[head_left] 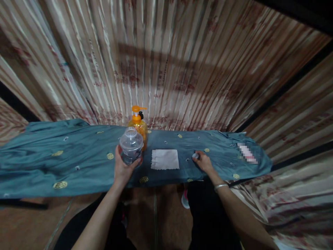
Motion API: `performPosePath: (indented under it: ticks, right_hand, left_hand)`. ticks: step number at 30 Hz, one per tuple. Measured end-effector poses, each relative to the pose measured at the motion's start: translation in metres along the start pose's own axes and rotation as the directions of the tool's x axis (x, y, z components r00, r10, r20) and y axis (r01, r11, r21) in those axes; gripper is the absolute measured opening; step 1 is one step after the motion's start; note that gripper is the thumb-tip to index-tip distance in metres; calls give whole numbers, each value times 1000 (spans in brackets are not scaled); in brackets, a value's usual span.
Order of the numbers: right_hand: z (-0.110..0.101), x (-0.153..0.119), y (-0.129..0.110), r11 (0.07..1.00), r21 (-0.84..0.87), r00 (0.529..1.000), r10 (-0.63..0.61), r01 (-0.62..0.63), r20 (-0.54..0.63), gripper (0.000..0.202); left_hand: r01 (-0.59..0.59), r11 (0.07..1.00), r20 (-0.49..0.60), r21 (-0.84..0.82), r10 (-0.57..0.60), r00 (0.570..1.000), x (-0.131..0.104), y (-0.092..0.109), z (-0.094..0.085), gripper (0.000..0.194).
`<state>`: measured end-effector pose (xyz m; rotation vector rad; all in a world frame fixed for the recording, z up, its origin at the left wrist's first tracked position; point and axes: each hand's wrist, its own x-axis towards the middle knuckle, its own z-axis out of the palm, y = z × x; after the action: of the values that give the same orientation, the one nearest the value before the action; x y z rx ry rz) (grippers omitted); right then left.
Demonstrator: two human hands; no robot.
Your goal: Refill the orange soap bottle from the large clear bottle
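My left hand (126, 166) is wrapped round a clear plastic bottle (131, 144), whose wide neck shows no cap on it. The bottle is upright, and I cannot tell whether its base touches the cloth. My right hand (204, 162) pinches a small, round, whitish cap (195, 156) close to the tabletop. Between my two hands a white cloth (165, 159) with wavy edges lies flat. Just behind the bottle stands an orange pump bottle (137, 121), partly hidden by it.
A teal patterned tablecloth (88, 163) covers the long narrow table. At its right end lies a blurred pinkish-white item (247, 153). Pleated patterned curtains (166, 69) hang behind the table, and dark frame bars (291, 80) slant at the sides.
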<state>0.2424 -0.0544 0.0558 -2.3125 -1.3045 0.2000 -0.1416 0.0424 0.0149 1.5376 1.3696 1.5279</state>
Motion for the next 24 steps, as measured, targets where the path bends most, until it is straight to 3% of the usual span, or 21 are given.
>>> performPosePath:
  ticks: [4,7,11,14,16,19,21,24]
  right_hand:
    - [-4,2,-14,998,16,998,-58,58,-15,42]
    - [-6,7,-47,984,64,986,-164,165,-23,44]
    - [-9,19,-122,913,173,928,-372,368,-9,45]
    - [-9,25,-184,753,329,807,-589,571,-53,43]
    - [-6,28,-220,699,375,770,-634,609,-70,42]
    - [4,34,-259,682,419,764,-644,599,-43,44]
    - [12,38,-276,672,437,758,-652,598,-33,46]
    - [22,45,-292,652,468,750,-661,596,-35,41]
  left_hand:
    - [1,1000,-11,-4,-1,1000,-2,-5,-1,118]
    - [-8,1000,-22,-2,8,1000,-4,-2,-1,117]
    - [-54,999,-54,6,54,997,-5,11,-9,111]
    - [-100,995,-90,12,101,991,-4,23,-26,99]
    - [-123,992,-98,20,124,987,-4,32,-39,84]
    - [-154,988,-16,18,154,988,-8,45,-49,50]
    - [-177,984,86,7,176,981,-15,54,-46,32]
    - [-211,977,242,-27,211,947,-30,63,-31,25]
